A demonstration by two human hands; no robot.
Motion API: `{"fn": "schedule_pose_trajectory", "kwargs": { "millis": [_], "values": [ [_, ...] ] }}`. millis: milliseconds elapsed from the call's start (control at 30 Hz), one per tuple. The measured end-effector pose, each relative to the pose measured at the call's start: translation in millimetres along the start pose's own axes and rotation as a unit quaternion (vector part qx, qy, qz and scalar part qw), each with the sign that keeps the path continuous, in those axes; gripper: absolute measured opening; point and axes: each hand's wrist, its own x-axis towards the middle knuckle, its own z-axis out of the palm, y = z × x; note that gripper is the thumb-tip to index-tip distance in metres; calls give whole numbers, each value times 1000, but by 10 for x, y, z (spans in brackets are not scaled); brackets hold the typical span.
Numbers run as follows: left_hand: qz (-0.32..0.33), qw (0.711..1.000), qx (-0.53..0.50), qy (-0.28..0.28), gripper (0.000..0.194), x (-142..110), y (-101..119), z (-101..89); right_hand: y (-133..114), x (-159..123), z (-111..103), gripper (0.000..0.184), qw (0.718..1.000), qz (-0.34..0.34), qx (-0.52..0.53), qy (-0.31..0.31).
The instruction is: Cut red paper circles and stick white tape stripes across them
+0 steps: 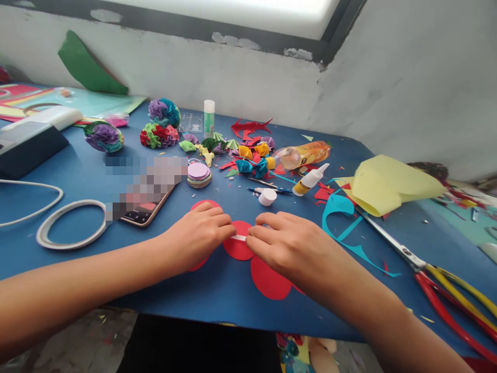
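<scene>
Over a small red paper circle (238, 251) near the table's front, my left hand (198, 233) and my right hand (285, 241) face each other. Both are closed, fingertips pinching the opposite ends of a narrow white strip (239, 238) that lies across the circle. What the strip is made of I cannot tell. Another red paper circle (272, 280) sits below my right hand, partly covered by it. More red paper shows around my left hand, mostly hidden. Just beyond stand a white cap (267, 197) and a white glue bottle (310, 180).
Long scissors (411, 259) with red and yellow handles lie at right, near blue paper scraps (337, 207) and yellow paper (388, 184). A phone (149, 210) and a coiled white cable (72, 246) are left. Behind are paper flowers (104, 137), a glue stick (209, 118) and a clear bottle (306, 154).
</scene>
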Motion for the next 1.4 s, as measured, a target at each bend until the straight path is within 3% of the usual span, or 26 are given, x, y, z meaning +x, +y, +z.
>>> {"fn": "schedule_pose_trajectory", "kwargs": {
  "millis": [200, 533, 733, 933, 1033, 1167, 1267, 1400],
  "values": [
    [3, 1000, 17, 17, 14, -12, -2, 41, -16, -2, 8, 21, 1000, 2, 1, -26],
    [23, 996, 77, 41, 15, -32, 57, 73, -24, 12, 65, 16, 1000, 4, -3, -19],
    [33, 992, 122, 1, 12, -81, 220, 62, -1, 29, 30, 13, 1000, 10, 5, -29],
    [38, 992, 124, 6, 13, -77, 251, 48, 119, -97, -23, 38, 994, 57, 91, -16],
    [32, 994, 106, -1, 13, -67, 221, 40, 206, -252, -37, 52, 978, 135, 154, -30],
    [36, 996, 87, -1, 15, -76, 195, 31, 377, -458, -84, 56, 927, 242, 257, -129],
    [36, 996, 80, 17, 17, -84, 188, 32, 498, -549, -119, 44, 887, 271, 325, -187],
    [53, 993, 66, 84, 21, -77, 188, 40, 546, -559, -148, 31, 876, 279, 358, -164]
  ]
}}
